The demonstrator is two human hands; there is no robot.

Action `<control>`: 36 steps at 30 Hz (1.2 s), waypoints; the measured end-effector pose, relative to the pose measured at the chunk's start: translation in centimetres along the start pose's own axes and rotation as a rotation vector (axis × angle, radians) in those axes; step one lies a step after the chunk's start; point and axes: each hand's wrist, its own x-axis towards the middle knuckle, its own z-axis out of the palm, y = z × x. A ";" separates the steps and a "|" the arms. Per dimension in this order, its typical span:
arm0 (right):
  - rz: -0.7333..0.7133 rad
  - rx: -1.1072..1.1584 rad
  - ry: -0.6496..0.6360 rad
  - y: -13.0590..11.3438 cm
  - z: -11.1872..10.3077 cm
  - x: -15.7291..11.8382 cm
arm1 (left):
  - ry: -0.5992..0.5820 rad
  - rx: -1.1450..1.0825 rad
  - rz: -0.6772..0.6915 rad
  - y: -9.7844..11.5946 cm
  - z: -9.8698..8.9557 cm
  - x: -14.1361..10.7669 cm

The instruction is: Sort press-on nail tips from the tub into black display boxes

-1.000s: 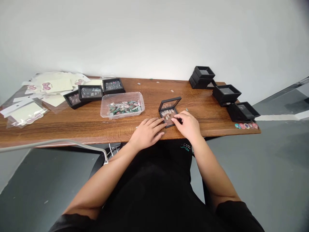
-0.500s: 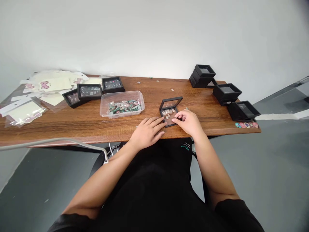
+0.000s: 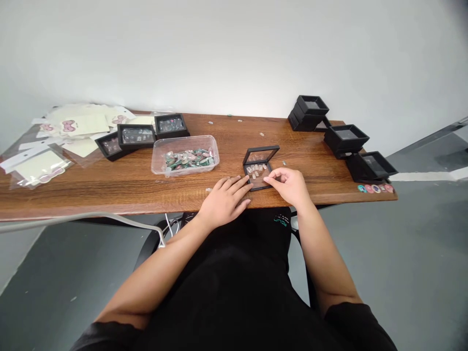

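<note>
A small black display box lies open near the table's front edge, its clear-windowed lid tilted up at the back. Inside it, several pale press-on nails rest on the backing. My left hand is spread flat on the table, with its fingertips touching the box's left front corner. Over the box's right side, my right hand pinches thumb and forefinger together at a tiny pale press-on nail, mostly hidden by the fingertips.
Left of the box stands a clear plastic tub of loose nails. Filled black boxes and bagged cards lie farther left. Stacked black boxes stand at the right, near round stickers. A white cable crosses the front left.
My right hand has shifted slightly right and its fingertips have moved a little toward the box's right edge. My left hand stays at the corner. The view has shifted slightly.
</note>
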 end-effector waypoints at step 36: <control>-0.112 -0.076 0.185 1.7 1.3 0.4 | -0.011 -0.008 -0.014 0.2 -0.2 0.1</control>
